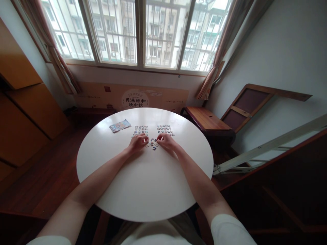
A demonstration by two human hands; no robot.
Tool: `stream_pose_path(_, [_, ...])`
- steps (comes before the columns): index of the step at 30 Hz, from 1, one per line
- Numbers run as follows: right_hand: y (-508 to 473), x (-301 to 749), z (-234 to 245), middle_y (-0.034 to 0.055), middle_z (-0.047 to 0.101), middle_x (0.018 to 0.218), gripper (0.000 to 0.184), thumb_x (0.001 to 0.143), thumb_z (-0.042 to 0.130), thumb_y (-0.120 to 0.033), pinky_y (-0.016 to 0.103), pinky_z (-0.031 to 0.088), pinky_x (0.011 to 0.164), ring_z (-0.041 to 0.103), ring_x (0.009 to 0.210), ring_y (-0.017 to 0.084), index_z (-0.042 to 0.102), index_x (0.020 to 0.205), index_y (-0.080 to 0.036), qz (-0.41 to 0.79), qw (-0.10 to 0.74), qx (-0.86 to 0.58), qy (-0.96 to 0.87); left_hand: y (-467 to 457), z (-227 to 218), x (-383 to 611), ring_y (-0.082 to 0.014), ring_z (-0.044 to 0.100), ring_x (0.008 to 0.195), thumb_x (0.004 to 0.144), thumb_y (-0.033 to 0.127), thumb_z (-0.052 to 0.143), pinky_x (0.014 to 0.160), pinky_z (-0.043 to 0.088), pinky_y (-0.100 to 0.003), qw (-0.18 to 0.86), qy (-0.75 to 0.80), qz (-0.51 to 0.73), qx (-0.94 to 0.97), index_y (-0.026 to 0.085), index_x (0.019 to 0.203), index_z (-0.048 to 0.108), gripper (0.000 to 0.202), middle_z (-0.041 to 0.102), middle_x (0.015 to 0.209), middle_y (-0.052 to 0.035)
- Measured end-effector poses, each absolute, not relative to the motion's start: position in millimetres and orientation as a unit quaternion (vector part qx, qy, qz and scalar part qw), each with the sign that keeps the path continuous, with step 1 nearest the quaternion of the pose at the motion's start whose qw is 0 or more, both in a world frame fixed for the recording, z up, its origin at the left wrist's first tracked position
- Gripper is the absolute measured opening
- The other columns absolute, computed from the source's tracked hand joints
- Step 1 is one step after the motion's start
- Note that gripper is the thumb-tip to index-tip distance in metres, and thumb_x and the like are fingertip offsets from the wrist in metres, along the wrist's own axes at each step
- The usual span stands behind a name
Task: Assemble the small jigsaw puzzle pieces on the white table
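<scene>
A small loose heap of jigsaw puzzle pieces [153, 144] lies on the white round table [143, 190] between my two hands. My left hand [138, 142] is at the heap's left side with thumb and fingers pinched together; anything between them is too small to make out. On the other side, my right hand [166, 139] pinches a puzzle piece [156, 140] at the heap's edge. Beyond my left hand, several pieces [141, 129] are laid out in rows. A second group of rowed pieces [165, 129] lies past my right hand, with a gap between the groups.
A printed picture sheet [120, 126] lies on the table at the far left. A wooden bench [208, 118] stands beyond the table's right edge, near a leaning wooden frame [247, 103]. A printed cardboard panel [99, 95] stands below the barred window.
</scene>
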State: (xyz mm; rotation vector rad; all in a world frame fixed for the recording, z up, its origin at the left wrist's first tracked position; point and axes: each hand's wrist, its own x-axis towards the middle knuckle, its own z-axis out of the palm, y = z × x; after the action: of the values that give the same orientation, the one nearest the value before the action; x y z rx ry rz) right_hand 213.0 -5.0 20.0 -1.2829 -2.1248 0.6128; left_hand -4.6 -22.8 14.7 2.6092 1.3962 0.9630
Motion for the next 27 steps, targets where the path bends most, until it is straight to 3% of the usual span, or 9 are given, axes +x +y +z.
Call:
stream_pose_path(7, [-2, 211, 17, 0.0005, 0.064, 0.068, 0.008, 0.067, 0.062, -0.021, 0.024, 0.039, 0.059, 0.054, 0.061, 0.012, 0.066, 0.072, -0.016, 0.262, 0.297, -0.462, -0.793, -22, 14, -5, -0.0100, 0.053, 0.060, 0.084, 0.029, 0.044, 0.058, 0.037, -0.021, 0.017, 0.445, 0.311, 0.840, 0.020, 0.075, 0.064, 0.024, 0.061, 0.077, -0.0005])
stream_pose_path(13, [2, 204, 19, 0.0042, 0.065, 0.072, 0.018, 0.071, 0.063, -0.027, 0.026, 0.042, 0.059, 0.055, 0.062, 0.013, 0.069, 0.084, -0.016, 0.276, 0.377, -0.418, -0.779, -23, 15, -5, -0.0098, 0.053, 0.059, 0.084, 0.029, 0.045, 0.057, 0.036, -0.022, 0.012, 0.450, 0.308, 0.838, 0.020, 0.074, 0.064, 0.023, 0.062, 0.078, 0.0000])
stream_pose_path(17, [1, 197, 21, 0.0054, 0.067, 0.076, 0.017, 0.070, 0.064, -0.030, 0.026, 0.043, 0.060, 0.056, 0.065, 0.014, 0.069, 0.079, -0.016, 0.342, 0.391, -0.375, -0.768, -23, 15, -5, -0.0104, 0.054, 0.060, 0.084, 0.030, 0.045, 0.058, 0.036, -0.022, 0.009, 0.452, 0.308, 0.837, 0.020, 0.074, 0.064, 0.024, 0.062, 0.078, -0.0004])
stream_pose_path(22, [0, 194, 12, 0.0026, 0.064, 0.070, 0.024, 0.068, 0.067, -0.036, 0.022, 0.040, 0.051, 0.053, 0.056, 0.010, 0.066, 0.082, -0.016, 0.470, 0.397, -0.367, -0.698, -24, 16, -5, -0.0110, 0.054, 0.062, 0.084, 0.030, 0.045, 0.059, 0.037, -0.022, 0.010, 0.452, 0.304, 0.839, 0.020, 0.074, 0.065, 0.025, 0.062, 0.078, -0.0010])
stream_pose_path(27, [-3, 198, 11, 0.0008, 0.061, 0.065, 0.025, 0.067, 0.069, -0.036, 0.021, 0.041, 0.051, 0.054, 0.056, 0.010, 0.065, 0.081, -0.016, 0.508, 0.406, -0.375, -0.661, -24, 16, -5, -0.0106, 0.055, 0.062, 0.084, 0.030, 0.044, 0.059, 0.037, -0.022, 0.011, 0.453, 0.302, 0.839, 0.020, 0.074, 0.064, 0.025, 0.062, 0.079, -0.0008])
